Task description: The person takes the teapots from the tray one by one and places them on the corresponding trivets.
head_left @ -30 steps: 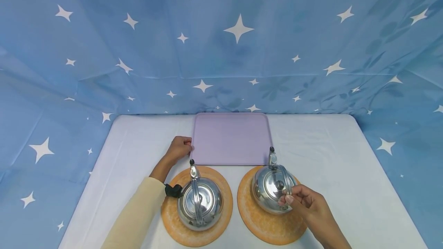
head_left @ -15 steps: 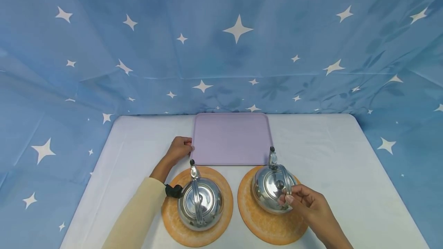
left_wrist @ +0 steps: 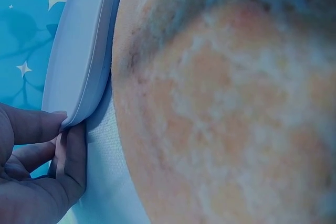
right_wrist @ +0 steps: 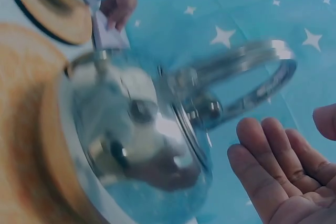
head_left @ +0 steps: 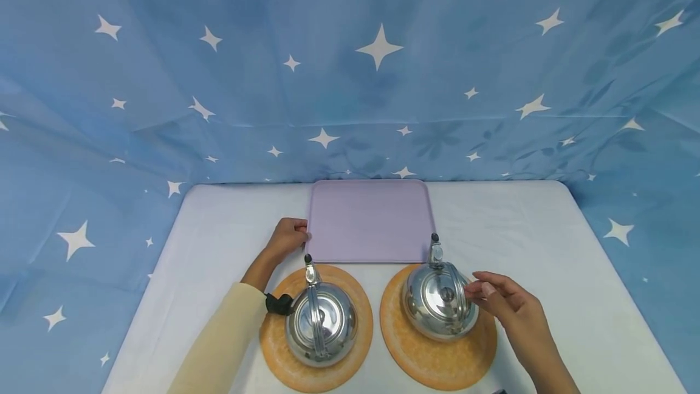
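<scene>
Two shiny steel kettles stand on round orange mats, the left kettle (head_left: 321,324) and the right kettle (head_left: 440,300) (right_wrist: 142,145). My right hand (head_left: 503,300) (right_wrist: 278,166) hovers just right of the right kettle, fingers straight, palm toward it, a small gap from the raised handle (right_wrist: 247,82). My left hand (head_left: 290,237) (left_wrist: 31,182) pinches the near left edge of the lilac tray (head_left: 369,221) (left_wrist: 79,77), thumb above and fingers below. The tray lies flat behind the kettles with nothing on it.
The left mat (head_left: 273,345) (left_wrist: 226,119) and the right mat (head_left: 437,366) lie near the front edge of the white table (head_left: 547,248). Blue cloth with white stars (head_left: 377,78) walls the back and both sides. Bare tabletop shows to the right and left.
My right hand has let go of the right kettle's handle, opened, and drawn a little to the right. The left hand stays on the tray's edge.
</scene>
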### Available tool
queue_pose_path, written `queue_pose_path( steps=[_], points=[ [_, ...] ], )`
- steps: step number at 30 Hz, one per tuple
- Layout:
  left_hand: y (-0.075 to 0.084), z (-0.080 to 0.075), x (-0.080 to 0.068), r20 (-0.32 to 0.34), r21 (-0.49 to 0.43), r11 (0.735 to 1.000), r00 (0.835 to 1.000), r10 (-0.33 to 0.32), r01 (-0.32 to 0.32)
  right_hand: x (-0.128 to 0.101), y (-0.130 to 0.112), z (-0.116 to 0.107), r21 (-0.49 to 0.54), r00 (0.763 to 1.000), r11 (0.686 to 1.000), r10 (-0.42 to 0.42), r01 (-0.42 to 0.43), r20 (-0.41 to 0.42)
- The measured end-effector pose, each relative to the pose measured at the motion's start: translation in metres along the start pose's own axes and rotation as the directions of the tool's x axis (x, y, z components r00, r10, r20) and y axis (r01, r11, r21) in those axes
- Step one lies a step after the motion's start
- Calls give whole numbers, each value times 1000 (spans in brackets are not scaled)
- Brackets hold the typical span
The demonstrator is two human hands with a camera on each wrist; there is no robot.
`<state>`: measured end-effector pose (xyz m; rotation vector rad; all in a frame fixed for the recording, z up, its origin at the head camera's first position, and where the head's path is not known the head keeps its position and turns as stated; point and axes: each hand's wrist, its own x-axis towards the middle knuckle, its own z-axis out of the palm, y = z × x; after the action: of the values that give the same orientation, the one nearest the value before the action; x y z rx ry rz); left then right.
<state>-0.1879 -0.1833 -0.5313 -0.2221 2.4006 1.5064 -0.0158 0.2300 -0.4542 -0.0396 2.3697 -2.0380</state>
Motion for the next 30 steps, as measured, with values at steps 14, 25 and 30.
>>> queue_pose_path(
  steps=[14,25,30],
  points=[
    [-4,9,1,-3,3,1000,1000,-14,14,38,18,-29,-370,962,915,-230,162,-146],
    [-4,10,-4,-38,157,986,997,62,-56,68,23,-40,-626,946,768,-289,139,-145],
    [-2,4,-11,-52,510,829,954,296,-229,82,28,-44,-684,944,714,-309,151,-114]
  ],
)
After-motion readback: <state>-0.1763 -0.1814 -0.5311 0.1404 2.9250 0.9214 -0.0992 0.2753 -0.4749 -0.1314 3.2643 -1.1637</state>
